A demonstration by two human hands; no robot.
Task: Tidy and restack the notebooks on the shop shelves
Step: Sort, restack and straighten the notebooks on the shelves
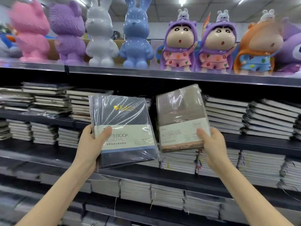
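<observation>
My left hand (91, 144) grips a dark navy notebook (122, 115) wrapped in clear plastic, with a white "NOTEBOOK GENERAL" band, held up in front of the shelves and tilted slightly. My right hand (210, 141) grips a brown notebook (179, 110), also plastic-wrapped with a pale band, held beside the navy one. My thumbs rest on the covers; my fingers are hidden behind. Stacks of notebooks (228, 115) lie flat on the shelves behind both.
Dark shelves (244, 144) in several tiers hold uneven piles of notebooks (48, 98), some with coloured ribbon markers (198, 162). The top shelf (146, 73) carries a row of large bear, rabbit (136, 39) and cartoon figures (180, 44).
</observation>
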